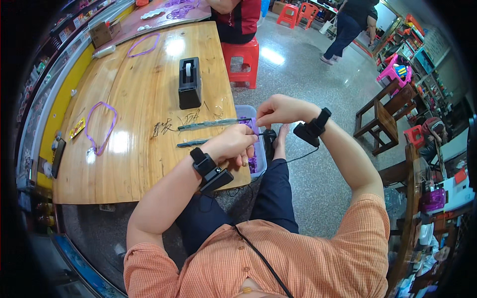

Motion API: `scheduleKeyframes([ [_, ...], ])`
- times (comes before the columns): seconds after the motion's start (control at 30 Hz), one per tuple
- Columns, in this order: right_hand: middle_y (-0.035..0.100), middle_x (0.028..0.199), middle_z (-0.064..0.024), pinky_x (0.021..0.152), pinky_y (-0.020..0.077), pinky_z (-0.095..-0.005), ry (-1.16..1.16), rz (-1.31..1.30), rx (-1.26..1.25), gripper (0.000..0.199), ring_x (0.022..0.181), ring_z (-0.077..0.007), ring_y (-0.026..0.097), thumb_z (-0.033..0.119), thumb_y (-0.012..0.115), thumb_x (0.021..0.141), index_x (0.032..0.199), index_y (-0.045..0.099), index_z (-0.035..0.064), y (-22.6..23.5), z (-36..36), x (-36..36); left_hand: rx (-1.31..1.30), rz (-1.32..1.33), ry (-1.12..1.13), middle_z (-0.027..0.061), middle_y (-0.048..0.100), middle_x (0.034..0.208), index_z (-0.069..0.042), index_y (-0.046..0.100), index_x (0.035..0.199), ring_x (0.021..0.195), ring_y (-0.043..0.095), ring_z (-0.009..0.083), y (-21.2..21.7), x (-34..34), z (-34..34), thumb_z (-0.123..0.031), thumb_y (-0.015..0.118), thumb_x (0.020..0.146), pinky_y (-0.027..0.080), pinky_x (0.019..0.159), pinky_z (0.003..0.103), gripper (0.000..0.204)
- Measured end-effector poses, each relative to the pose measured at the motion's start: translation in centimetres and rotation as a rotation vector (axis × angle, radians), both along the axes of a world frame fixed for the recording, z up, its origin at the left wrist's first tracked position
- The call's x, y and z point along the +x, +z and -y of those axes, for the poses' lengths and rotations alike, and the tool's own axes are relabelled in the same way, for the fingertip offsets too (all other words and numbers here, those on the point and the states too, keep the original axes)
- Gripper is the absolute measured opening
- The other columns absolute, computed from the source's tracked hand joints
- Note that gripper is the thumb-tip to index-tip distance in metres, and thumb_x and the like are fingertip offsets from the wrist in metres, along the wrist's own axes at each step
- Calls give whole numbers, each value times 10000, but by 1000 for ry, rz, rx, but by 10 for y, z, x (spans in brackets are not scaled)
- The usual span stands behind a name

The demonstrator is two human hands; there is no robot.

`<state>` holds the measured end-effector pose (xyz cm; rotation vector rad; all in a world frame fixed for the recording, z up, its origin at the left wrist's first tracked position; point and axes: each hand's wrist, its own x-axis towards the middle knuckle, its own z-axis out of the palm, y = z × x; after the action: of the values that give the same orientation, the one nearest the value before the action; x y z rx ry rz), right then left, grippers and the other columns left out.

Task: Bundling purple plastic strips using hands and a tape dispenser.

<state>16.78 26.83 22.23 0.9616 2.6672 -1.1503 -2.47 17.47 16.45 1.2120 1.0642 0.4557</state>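
My left hand [231,143] is bent over the table's right edge with its fingers closed, beside two dark green strips. The upper green strip [211,124] runs toward the edge, and the lower green strip [194,143] passes under my left hand. Just past the edge, my right hand [279,110] has thumb and fingers pinched together near the upper strip's end. Whatever either hand holds is too small or hidden to name. Below both hands stands a pale plastic bin [261,166] with purple pieces [253,161] inside.
A black tape dispenser [190,84] stands on the wooden table [134,169], beyond the strips. Purple loops [101,128] and a small yellow packet [77,127] lie leftward. Someone sits on a red stool [242,62] at the far end; another person [348,30] stands beyond.
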Motion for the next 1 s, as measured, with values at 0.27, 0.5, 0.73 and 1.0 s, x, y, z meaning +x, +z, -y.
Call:
scheduleKeyframes([
  [0.27,698,728,-88,639,517,-309,7,129,175,294,686,-168,673,323,702,838,846,717,29,-7,-4,-9,-8,9,14,58,603,662,-16,524,898,448,583,103,1,4,1,-174,479,1009,447,357,210,198],
  [0.5,687,899,-94,722,530,-358,-62,62,540,266,830,-268,667,338,743,791,849,718,80,-11,12,-4,-8,-4,22,55,603,667,-21,527,900,454,580,102,4,2,2,-177,483,1010,452,370,210,197],
  [0.73,635,1127,-59,901,490,-374,249,-232,528,156,1076,-269,598,243,706,816,925,745,138,-32,-4,4,17,-19,4,75,605,707,13,557,968,451,592,136,3,2,0,-188,461,1001,459,376,239,226],
  [1.0,600,1279,-105,1008,431,-399,386,-73,483,238,1183,-300,536,204,609,813,970,769,122,-43,-15,-14,18,-14,10,54,606,683,-17,538,917,463,592,116,3,5,1,-189,480,1004,454,370,222,201],
])
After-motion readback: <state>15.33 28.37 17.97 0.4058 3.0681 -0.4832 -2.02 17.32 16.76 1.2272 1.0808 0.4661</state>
